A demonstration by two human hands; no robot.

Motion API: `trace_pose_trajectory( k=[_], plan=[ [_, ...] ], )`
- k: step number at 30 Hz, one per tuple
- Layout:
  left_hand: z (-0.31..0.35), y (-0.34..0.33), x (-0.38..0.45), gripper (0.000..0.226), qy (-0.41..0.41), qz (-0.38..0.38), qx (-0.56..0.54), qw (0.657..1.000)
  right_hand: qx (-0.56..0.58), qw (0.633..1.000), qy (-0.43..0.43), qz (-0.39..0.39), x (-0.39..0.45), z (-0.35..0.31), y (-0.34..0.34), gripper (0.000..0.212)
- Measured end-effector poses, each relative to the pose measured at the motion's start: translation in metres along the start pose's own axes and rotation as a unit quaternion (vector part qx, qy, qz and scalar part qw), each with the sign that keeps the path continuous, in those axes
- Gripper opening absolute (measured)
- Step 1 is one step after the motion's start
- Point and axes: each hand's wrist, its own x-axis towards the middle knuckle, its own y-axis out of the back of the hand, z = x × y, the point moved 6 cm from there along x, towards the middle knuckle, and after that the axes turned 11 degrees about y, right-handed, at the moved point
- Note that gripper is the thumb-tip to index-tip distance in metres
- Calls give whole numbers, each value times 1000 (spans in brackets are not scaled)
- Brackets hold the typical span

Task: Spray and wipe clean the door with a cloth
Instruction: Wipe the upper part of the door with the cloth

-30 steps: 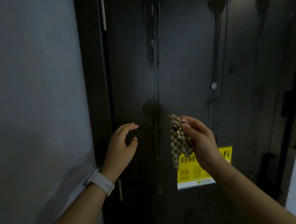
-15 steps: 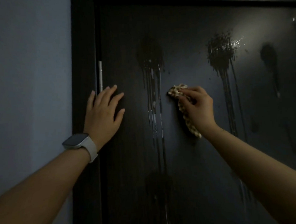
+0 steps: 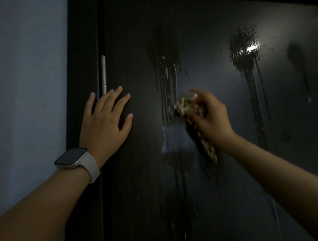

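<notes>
Wiping step in hand: a bunched patterned cloth is being gripped in the curled fingers of the right hand and pressed to the dark door beside the middle spray run. The left hand is being rested flat near the hinge, fingers spread. Next, strokes are judged to be needed across the runs at right.

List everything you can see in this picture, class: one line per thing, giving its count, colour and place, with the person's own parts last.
door: one, dark brown, fills the middle and right
spray patches: three, wet and dripping, across the upper door
door frame: one, dark, left of the door
hinge: one, silver, at the door's left edge
wall: one, pale grey-blue, far left
cloth: one, checked beige and brown, against the door below the left patch
watch: one, white strap, on the left wrist
left hand: flat on the door beside the hinge
right hand: grips the cloth
</notes>
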Motion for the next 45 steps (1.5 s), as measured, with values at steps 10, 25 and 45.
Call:
trace_pose_trajectory(
  k=[10,25,45],
  plan=[
    [0,0,-1,56,3,17,0,1000,-16,986,123,-114,-35,-38,-24,17],
    [0,0,-1,55,-4,26,-4,1000,-130,983,105,-74,11,-19,-9,15],
    [-13,9,78,59,27,65,-14,997,-117,990,67,34,62,-17,-32,11]
  ],
)
